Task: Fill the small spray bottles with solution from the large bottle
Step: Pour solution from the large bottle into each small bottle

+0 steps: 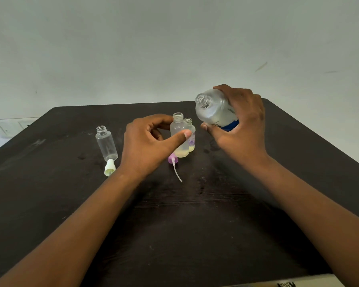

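Roughly midway, by my reckoning: the frosted spray bottle [179, 135], pinched between thumb and fingers of the left hand [148, 145], holds only a shallow yellowish layer, as does the smaller labelled bottle [190, 134] touching it behind. Well left, the clear bottle [106, 146] stands seemingly empty, its white pump cap [109, 167] lying beside it. Wrapped round the tilted large bottle [212, 109], the right hand [239, 121] aims its threaded mouth leftward; no stream shows. A purple pump [173, 160] lies on the dark matte table [195, 224].

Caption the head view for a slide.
Right hand tilts the large bottle toward an open small bottle steadied by the left hand.
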A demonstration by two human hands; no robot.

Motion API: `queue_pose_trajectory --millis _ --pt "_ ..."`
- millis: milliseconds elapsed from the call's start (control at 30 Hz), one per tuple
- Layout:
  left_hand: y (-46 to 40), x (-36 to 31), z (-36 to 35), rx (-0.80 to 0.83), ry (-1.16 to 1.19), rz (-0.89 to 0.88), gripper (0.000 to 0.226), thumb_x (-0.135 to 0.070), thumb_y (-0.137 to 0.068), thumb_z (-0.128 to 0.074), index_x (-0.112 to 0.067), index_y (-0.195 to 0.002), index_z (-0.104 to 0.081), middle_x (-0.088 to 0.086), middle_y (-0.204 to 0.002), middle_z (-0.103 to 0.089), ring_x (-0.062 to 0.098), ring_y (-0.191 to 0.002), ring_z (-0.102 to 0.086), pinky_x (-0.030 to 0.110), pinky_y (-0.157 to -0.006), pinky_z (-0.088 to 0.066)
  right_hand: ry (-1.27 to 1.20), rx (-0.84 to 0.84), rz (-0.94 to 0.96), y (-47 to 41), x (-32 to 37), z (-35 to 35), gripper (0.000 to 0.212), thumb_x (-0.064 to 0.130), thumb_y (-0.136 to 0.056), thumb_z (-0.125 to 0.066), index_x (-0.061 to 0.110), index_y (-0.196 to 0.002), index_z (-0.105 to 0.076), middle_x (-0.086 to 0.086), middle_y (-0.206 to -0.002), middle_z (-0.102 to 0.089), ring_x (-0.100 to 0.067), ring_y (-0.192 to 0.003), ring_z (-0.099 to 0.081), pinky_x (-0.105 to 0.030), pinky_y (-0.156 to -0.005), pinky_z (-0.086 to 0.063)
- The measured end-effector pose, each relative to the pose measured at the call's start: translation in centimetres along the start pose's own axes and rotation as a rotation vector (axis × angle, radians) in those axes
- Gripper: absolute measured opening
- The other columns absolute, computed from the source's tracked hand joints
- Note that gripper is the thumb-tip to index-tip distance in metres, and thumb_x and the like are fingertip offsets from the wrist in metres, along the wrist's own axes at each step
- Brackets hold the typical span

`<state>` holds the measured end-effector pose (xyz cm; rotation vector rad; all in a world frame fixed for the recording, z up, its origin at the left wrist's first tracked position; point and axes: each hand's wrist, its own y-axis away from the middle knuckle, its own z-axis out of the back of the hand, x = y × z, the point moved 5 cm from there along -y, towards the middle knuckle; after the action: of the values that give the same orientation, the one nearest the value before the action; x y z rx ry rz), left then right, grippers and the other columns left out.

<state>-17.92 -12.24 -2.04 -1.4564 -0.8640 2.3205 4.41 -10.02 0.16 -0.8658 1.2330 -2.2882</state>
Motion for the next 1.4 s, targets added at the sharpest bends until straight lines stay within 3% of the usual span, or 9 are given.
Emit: queue_pose_trajectory --millis 100,267,400,533,700,1100,1200,1400 --pt "-0.6 0.7 0.9 -0.045 -0.023 0.026 0.031 -0.05 -0.08 -0.085 -0.031 -0.104 -0.083 -0.016 -0.093 -0.08 0.008 -0.061 -0.058 0.029 -0.06 -0.052 -0.102 -0.046 -0.04 0.0 0.3 0.7 0.074 0.05 -0.071 -0.089 0.019 -0.133 -0.064 0.002 -0.119 -0.065 -0.022 -0.107 -0.058 -0.042 -0.09 -0.049" --pt "-1.1 1.8 2.4 -0.126 -0.066 0.111 0.027 -0.044 -0.084 -0.087 -0.031 -0.106 -0.082 -0.017 -0.093 -0.079 0.015 -0.07 -0.068 0.026 -0.067 -0.054 -0.263 -0.032 -0.128 0.0 0.7 0.8 0.07 0.059 -0.073 -0.086 0.024 -0.13 -0.065 0.009 -0.116 -0.066 -0.016 -0.104 -0.062 -0.04 -0.081 -0.056" --pt "-1.3 2.6 2.6 -0.121 -0.145 0.167 0.025 -0.042 -0.085 -0.086 -0.03 -0.107 -0.082 -0.019 -0.094 -0.077 0.002 -0.066 -0.066 0.021 -0.067 -0.05 -0.378 0.026 -0.215 0.2 1.1 0.2 0.058 0.06 -0.074 -0.084 0.031 -0.121 -0.068 0.012 -0.112 -0.072 -0.014 -0.101 -0.069 -0.038 -0.078 -0.06" --pt "-1.2 3.0 2.2 -0.085 -0.194 0.196 0.025 -0.037 -0.086 -0.085 -0.028 -0.109 -0.081 -0.02 -0.094 -0.074 0.004 -0.072 -0.067 0.023 -0.071 -0.054 -0.439 0.08 -0.298 0.4 0.9 -0.4 0.051 0.057 -0.075 -0.085 0.031 -0.116 -0.07 0.013 -0.106 -0.075 -0.01 -0.098 -0.071 -0.031 -0.078 -0.061" --pt "-1.3 3.9 1.8 -0.034 -0.265 0.213 0.034 -0.037 -0.086 -0.084 -0.022 -0.117 -0.08 -0.014 -0.102 -0.076 -0.001 -0.091 -0.07 0.028 -0.084 -0.06 -0.454 0.131 -0.325 0.6 0.8 -1.0 0.054 0.064 -0.072 -0.081 0.031 -0.114 -0.07 0.015 -0.104 -0.076 -0.007 -0.096 -0.072 -0.034 -0.079 -0.063" --pt "-1.3 3.6 1.8 -0.025 -0.284 0.251 0.034 -0.041 -0.084 -0.086 -0.024 -0.112 -0.08 -0.014 -0.095 -0.074 -0.001 -0.09 -0.07 0.032 -0.086 -0.061 -0.455 0.154 -0.34 0.9 0.5 -1.4 0.06 0.068 -0.071 -0.08 0.03 -0.117 -0.07 0.016 -0.105 -0.076 -0.004 -0.097 -0.072 -0.032 -0.08 -0.063" --pt "-1.2 3.3 1.8 -0.018 -0.295 0.251 0.035 -0.041 -0.084 -0.086 -0.023 -0.114 -0.079 -0.018 -0.092 -0.07 -0.006 -0.087 -0.066 0.028 -0.084 -0.059 -0.438 0.156 -0.339 0.9 0.4 -1.5 0.061 0.069 -0.072 -0.08 0.03 -0.118 -0.07 0.016 -0.106 -0.076 -0.004 -0.098 -0.072 -0.033 -0.081 -0.063" --pt "-1.1 3.0 1.9 -0.004 -0.313 0.27 0.047 -0.041 -0.084 -0.086 -0.021 -0.125 -0.075 -0.01 -0.108 -0.075 -0.004 -0.092 -0.066 0.023 -0.084 -0.055 -0.426 0.155 -0.322 1.0 0.5 -1.5 0.059 0.068 -0.072 -0.081 0.031 -0.117 -0.07 0.016 -0.106 -0.076 -0.004 -0.098 -0.072 -0.034 -0.081 -0.063"
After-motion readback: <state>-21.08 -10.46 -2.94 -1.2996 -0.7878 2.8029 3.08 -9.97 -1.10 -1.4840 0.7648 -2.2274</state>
